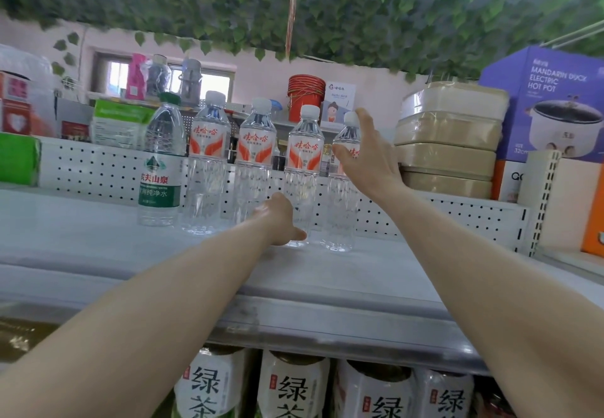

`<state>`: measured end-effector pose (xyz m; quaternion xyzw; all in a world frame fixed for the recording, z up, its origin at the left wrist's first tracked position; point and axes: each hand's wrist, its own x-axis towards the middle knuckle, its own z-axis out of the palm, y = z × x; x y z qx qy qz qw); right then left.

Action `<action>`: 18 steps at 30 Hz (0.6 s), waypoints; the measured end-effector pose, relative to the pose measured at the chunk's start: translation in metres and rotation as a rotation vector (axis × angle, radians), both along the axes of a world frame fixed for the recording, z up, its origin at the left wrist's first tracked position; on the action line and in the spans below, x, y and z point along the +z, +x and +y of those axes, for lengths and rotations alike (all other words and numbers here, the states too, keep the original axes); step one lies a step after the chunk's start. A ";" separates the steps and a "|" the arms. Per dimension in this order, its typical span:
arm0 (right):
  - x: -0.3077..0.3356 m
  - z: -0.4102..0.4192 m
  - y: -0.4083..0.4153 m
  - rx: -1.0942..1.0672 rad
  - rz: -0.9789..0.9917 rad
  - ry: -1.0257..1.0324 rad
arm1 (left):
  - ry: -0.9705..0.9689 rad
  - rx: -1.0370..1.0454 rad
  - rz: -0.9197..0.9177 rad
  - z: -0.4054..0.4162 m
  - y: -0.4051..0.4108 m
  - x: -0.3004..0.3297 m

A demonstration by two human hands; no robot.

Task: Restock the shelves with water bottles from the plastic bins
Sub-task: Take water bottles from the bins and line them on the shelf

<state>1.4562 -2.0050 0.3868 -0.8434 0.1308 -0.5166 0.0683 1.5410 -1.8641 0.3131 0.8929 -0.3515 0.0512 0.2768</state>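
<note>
Five water bottles are counted on the white shelf (98, 247), all upright in a row along the perforated back panel (98, 169): one green-labelled bottle (160, 169) at the left end, then four red-labelled bottles, the first (209, 162), the second (256, 159), the third (302, 169) and the fourth (344, 188) (partly hidden by a hand).

Two bare hands are seen, both reaching in over the shelf. The left hand (281, 218) is held low, at the base of the third red-labelled bottle; its thumb points right along the foot of that bottle, while its fingers are hidden behind the palm, so its grip cannot be told. The right hand (366, 152) is raised in front of the fourth bottle, fingers straight and spread, the grip released; whether the bottle is touched cannot be made out.

Below the shelf edge, four green tea bottles (294, 388) are lined up. To the right, four stacked beige containers (451, 143) are seen, and beside them one purple hot pot box (552, 103).
</note>
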 end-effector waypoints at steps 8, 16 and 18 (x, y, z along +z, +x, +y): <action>0.002 -0.001 -0.004 -0.059 0.070 -0.016 | 0.037 0.012 -0.071 0.004 -0.006 0.000; 0.001 0.005 -0.051 -0.181 0.222 -0.140 | 0.134 0.094 -0.234 0.020 -0.026 0.010; -0.004 0.006 -0.074 -0.218 0.250 -0.195 | 0.108 0.097 -0.290 0.027 -0.038 0.014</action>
